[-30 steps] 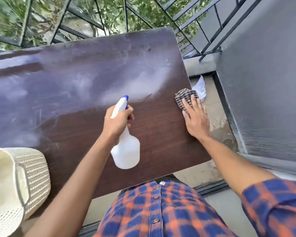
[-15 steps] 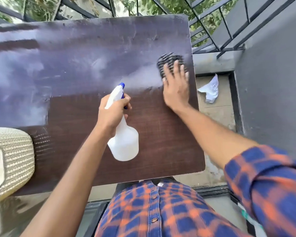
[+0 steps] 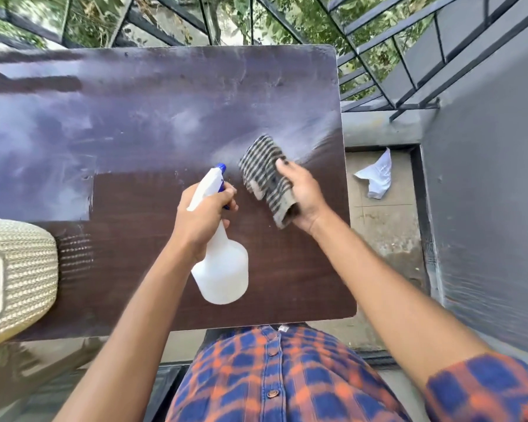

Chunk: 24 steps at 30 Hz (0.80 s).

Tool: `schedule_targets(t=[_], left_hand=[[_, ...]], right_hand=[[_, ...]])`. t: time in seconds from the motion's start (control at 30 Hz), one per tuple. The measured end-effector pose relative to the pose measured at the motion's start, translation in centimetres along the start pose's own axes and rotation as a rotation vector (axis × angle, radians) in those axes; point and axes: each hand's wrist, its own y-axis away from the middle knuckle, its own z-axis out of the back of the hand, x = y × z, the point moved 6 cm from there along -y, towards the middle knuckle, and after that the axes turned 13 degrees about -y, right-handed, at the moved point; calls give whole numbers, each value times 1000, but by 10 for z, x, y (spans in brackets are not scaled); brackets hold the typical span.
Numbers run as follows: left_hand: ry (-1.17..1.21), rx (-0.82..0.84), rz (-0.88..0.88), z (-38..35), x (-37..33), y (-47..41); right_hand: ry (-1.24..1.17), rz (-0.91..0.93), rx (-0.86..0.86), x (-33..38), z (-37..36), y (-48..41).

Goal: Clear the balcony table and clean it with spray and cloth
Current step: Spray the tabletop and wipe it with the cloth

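Streaks are the risk if the bunched cloth (image 3: 264, 175), gripped in the right hand (image 3: 305, 196) near the table's (image 3: 141, 208) right edge, only smears the haze (image 3: 128, 123), while the left hand's (image 3: 201, 222) fingers curl round the spray bottle (image 3: 223, 269) nearby.

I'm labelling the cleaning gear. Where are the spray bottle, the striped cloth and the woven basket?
spray bottle (image 3: 223, 275): head view, round white body.
striped cloth (image 3: 262, 169): head view, striped upper part.
woven basket (image 3: 28, 263): head view, woven side wall.
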Motion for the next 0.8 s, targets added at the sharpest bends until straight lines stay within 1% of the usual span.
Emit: schedule_targets(t=[0.03,0.07,0.1,0.13,0.17,0.2,0.23,0.27,0.33,0.37,0.4,0.43,0.5,0.53,0.57,0.63,0.7,0.8], left_hand=[[3,0,-5,1,-1,1],[8,0,-10,1,-2,1],[12,-2,-13,1,-3,1],[14,-6,-15,2,-3,2],[16,-11,-17,4,-4,2],[19,-16,-19,5,-3,2],[24,-18,-19,6,-3,2],[29,-16,-16,7,-3,3],[35,-16,-10,8,-2,3],[31,-18,-6,10,0,4],[28,-21,-3,12,1,5],[29,-24,1,14,2,6],[33,-37,10,20,4,7],[36,-49,15,24,7,8],[43,-64,20,28,9,9],[55,-86,38,35,15,11],[58,-103,53,40,20,13],[49,-118,70,43,28,17]], right_hand=[[-69,-45,24,11,0,-3],[7,-26,9,26,5,-6],[272,73,-75,46,13,-8],[650,242,-220,69,24,-8],[996,435,-401,90,33,-1],[1189,594,-533,104,39,7],[1230,702,-556,108,41,12],[1231,776,-495,104,38,14],[1368,904,-290,84,23,7],[1470,930,-206,72,16,-1],[1571,912,-157,63,10,-11],[1669,851,-152,56,9,-22],[1837,690,-213,42,15,-43],[1900,638,-259,37,18,-51],[1940,615,-292,31,19,-56],[1933,600,-305,16,11,-59],[1924,611,-217,-13,-5,-55],[1949,628,7,-74,-21,-34]])
